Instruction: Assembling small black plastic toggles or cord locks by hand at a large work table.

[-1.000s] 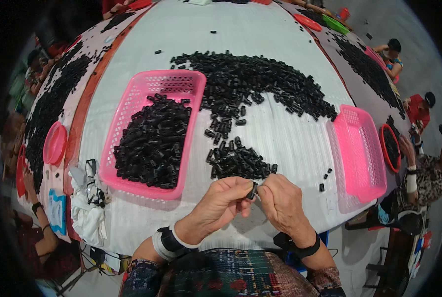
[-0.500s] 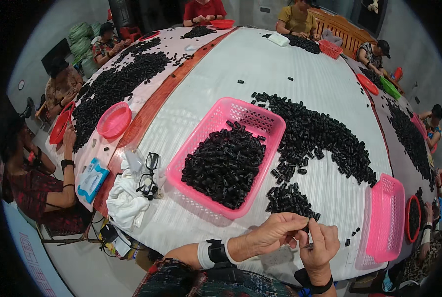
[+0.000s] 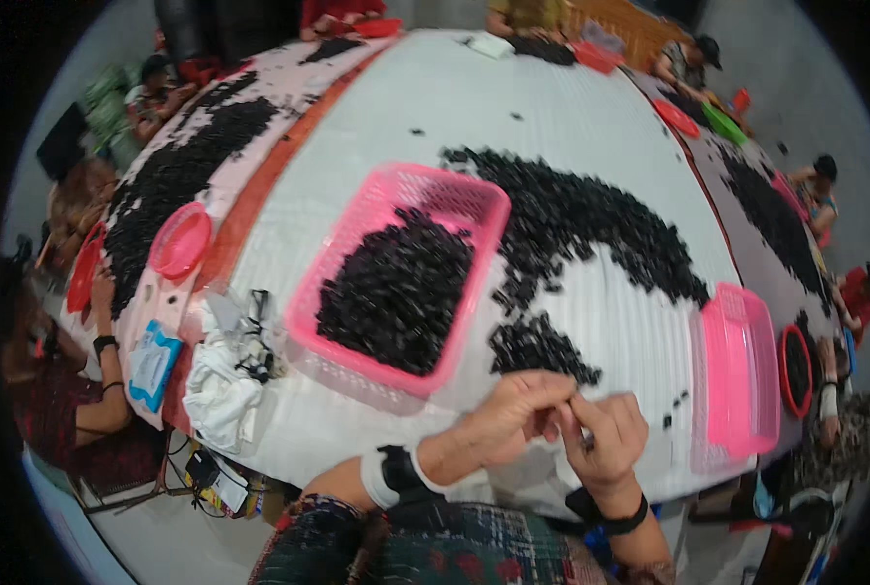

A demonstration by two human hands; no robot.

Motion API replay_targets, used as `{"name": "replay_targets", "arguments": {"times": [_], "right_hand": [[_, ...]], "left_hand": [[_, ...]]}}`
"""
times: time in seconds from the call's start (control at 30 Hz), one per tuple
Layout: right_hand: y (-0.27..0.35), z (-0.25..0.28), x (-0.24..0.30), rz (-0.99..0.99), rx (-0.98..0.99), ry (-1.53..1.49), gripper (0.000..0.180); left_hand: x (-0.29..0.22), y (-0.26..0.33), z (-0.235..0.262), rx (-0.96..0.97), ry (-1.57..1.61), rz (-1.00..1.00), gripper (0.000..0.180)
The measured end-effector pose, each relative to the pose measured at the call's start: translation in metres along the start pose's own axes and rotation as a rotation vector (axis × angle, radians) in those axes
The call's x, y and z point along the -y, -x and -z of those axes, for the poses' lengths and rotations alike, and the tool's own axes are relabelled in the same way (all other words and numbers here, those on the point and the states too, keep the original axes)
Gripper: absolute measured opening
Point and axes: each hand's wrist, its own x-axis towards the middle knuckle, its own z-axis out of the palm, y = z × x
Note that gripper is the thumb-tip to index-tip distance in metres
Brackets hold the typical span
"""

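Observation:
My left hand point(image 3: 506, 417) and my right hand point(image 3: 608, 439) meet over the near part of the table, their thumbs and forefingers pinched together. Whatever sits between the fingertips is too small and blurred to make out. Just beyond my fingers lies a small heap of short black cylindrical pieces point(image 3: 537, 348). To the left stands a pink slotted plastic basket point(image 3: 305, 310), holding a mound of the same black pieces point(image 3: 396, 292). A larger curved pile of black pieces point(image 3: 601, 216) spreads from the basket's right side toward the right.
An empty-looking pink basket point(image 3: 737, 375) stands at right, near a few loose pieces. Left of the full basket lie a white cloth point(image 3: 222, 390), glasses point(image 3: 257, 336) and a blue-white packet point(image 3: 154, 365). Several people sit around the table with black piles and red trays point(image 3: 796, 370).
The whole view has shifted, so the table and baskets appear farther left and higher. My hands stay joined at the fingertips, and the picture is more blurred.

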Motion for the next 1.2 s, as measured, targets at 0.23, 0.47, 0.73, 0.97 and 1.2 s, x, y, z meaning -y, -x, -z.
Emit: {"name": "replay_targets", "arguments": {"times": [0.23,0.47,0.73,0.97,1.2], "right_hand": [[0.003,0.001,-0.021,-0.278,0.215,-0.122,0.016],[0.025,-0.013,-0.024,-0.286,0.514,-0.088,0.019],[0.032,-0.034,-0.022,-0.244,0.674,-0.006,0.018],[0.029,-0.031,-0.027,-0.235,0.756,0.045,0.026],[-0.017,0.010,-0.010,-0.067,0.334,-0.001,0.033]], "left_hand": [[-0.043,0.003,-0.001,-0.225,0.037,-0.224,0.015],[-0.107,0.028,0.026,-0.255,0.260,-0.485,0.018],[-0.124,0.045,0.034,-0.409,0.199,-0.696,0.026],[-0.081,0.021,0.000,-0.301,-0.013,-0.456,0.017],[-0.034,0.010,-0.002,-0.166,-0.236,-0.136,0.018]]}}
